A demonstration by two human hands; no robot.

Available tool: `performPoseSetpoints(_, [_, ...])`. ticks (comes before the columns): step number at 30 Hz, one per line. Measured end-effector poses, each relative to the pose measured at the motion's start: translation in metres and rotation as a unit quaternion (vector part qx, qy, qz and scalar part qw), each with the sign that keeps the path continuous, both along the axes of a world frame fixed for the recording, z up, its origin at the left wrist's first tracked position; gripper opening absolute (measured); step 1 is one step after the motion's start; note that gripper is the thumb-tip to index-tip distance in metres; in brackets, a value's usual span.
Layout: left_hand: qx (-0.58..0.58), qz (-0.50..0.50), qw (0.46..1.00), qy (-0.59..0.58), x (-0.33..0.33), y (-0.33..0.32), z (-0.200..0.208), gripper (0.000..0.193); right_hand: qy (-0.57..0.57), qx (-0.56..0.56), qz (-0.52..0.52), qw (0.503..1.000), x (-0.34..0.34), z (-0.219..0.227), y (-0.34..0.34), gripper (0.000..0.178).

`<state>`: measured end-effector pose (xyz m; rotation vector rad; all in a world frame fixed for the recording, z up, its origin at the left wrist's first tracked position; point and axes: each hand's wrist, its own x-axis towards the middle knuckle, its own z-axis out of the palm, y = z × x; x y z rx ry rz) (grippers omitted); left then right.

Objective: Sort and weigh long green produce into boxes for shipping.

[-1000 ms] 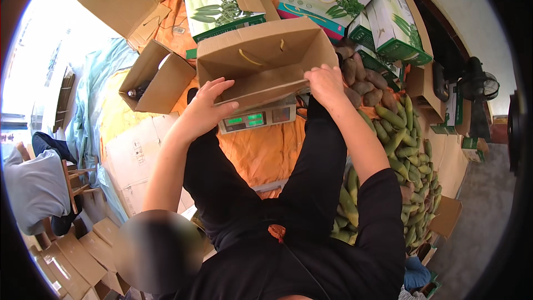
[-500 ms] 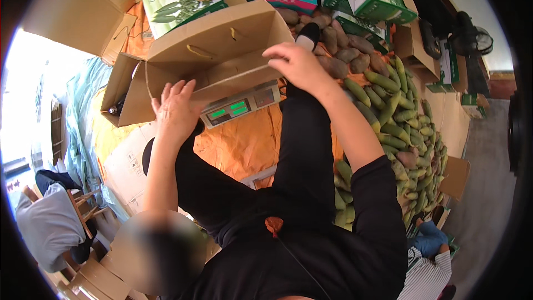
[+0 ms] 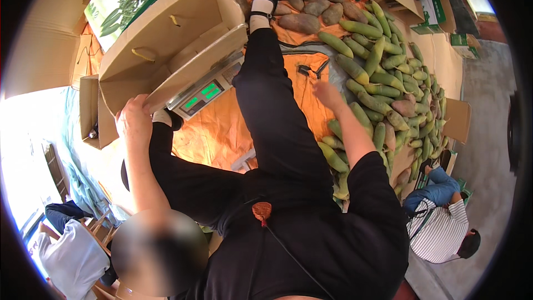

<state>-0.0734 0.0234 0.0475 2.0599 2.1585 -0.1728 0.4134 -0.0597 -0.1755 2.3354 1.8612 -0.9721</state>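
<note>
An open cardboard box point(image 3: 166, 28) with two yellow cord loops stands on a scale point(image 3: 205, 91) whose display glows green. My left hand point(image 3: 135, 121) is closed on the box's near left corner, its fingers bent over the edge. To the right of my leg, my right hand point(image 3: 328, 95) hangs over orange fabric point(image 3: 308, 86), beside the green radishes point(image 3: 366, 86). It is away from the box; its fingers are small and smeared, and I see nothing clear in them.
Reddish-brown tubers point(image 3: 300, 22) lie beyond my outstretched foot. A printed carton point(image 3: 119, 8) stands behind the box at far left. A person in a striped top point(image 3: 441, 233) is at lower right, another person point(image 3: 72, 253) at lower left. Grey floor point(image 3: 488, 150) runs along the right.
My right hand has left the box's right end and moved right toward the green radishes. My left hand has shifted to the near left corner. The whole view has turned to the right.
</note>
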Motion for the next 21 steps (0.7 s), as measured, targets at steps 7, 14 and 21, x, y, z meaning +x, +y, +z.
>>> performPoseSetpoints(7, [-0.012, 0.009, 1.000, -0.027, 0.015, 0.002, -0.004, 0.021, -0.073, -0.199, 0.094, 0.973, 0.021, -0.093, -0.168, 0.022])
performPoseSetpoints(14, [0.029, 0.000, 0.999, -0.044, -0.010, -0.004, -0.010, 0.021, -0.281, -0.143, -0.062, 0.947, 0.009, -0.007, -0.147, 0.022])
performPoseSetpoints(21, [0.010, 0.032, 0.998, -0.044, 0.006, -0.002, -0.005, 0.021, -0.256, -0.308, -0.236, 0.885, 0.071, 0.015, -0.185, 0.070])
